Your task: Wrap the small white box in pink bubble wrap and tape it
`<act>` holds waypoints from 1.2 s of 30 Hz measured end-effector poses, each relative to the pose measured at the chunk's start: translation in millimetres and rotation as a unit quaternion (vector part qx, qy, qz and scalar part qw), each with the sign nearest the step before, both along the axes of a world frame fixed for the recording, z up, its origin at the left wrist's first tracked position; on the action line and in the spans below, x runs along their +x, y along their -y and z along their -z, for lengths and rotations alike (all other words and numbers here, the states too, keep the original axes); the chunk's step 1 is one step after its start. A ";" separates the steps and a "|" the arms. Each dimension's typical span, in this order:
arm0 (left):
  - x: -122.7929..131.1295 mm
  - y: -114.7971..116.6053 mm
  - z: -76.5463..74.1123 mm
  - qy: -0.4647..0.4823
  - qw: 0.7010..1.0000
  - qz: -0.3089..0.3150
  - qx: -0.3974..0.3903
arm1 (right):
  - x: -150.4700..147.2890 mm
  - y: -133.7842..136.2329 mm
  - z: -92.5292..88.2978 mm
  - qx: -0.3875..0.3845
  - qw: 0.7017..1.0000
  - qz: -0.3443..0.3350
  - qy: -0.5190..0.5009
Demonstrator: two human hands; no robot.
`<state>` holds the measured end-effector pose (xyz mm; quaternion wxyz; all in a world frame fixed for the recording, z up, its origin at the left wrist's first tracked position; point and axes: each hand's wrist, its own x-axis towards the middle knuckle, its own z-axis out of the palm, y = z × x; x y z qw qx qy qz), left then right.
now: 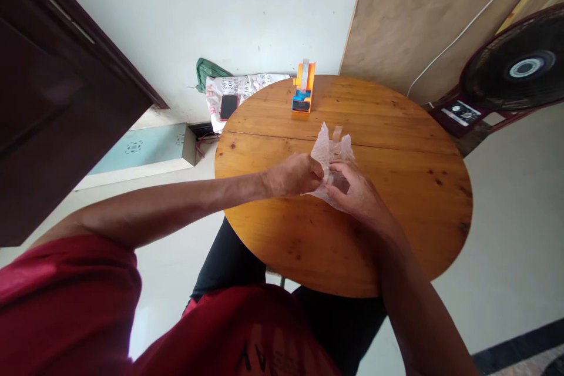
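Note:
A sheet of clear bubble wrap [323, 144] lies folded up in the middle of the round wooden table, its loose corners standing up. My left hand [294, 174] is closed on the wrap's left side in a pinch. From the right, my right hand [359, 191] curls thumb and fingers around the wrap and holds it. Between thumb and fingers a greyish patch shows through; I cannot make out whether something lies inside. A short piece of tape [337, 133] sticks up at the wrap's far edge. Behind it stands an orange and blue tape dispenser [304, 87].
The round wooden table [409, 147] stands by the wall. Beyond its left edge, a dark phone [228, 107] rests on a printed white bag [214, 87], with a green bag [210, 70] behind. A black fan [522, 67] is at the right.

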<state>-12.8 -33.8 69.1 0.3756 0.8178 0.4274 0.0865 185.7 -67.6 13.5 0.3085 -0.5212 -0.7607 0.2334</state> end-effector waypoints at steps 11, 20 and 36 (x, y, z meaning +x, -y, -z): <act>-5.5 10.2 61.7 0.066 0.935 0.053 0.345 | 22.7 0.1 -8.3 -0.090 0.993 0.056 -0.052; 2.8 31.7 58.2 0.028 0.941 0.013 0.338 | 22.1 9.0 -26.0 -0.091 0.994 0.061 -0.009; 3.4 31.4 70.7 0.054 0.920 0.026 0.386 | 31.5 27.4 -0.8 -0.114 0.970 0.203 -0.064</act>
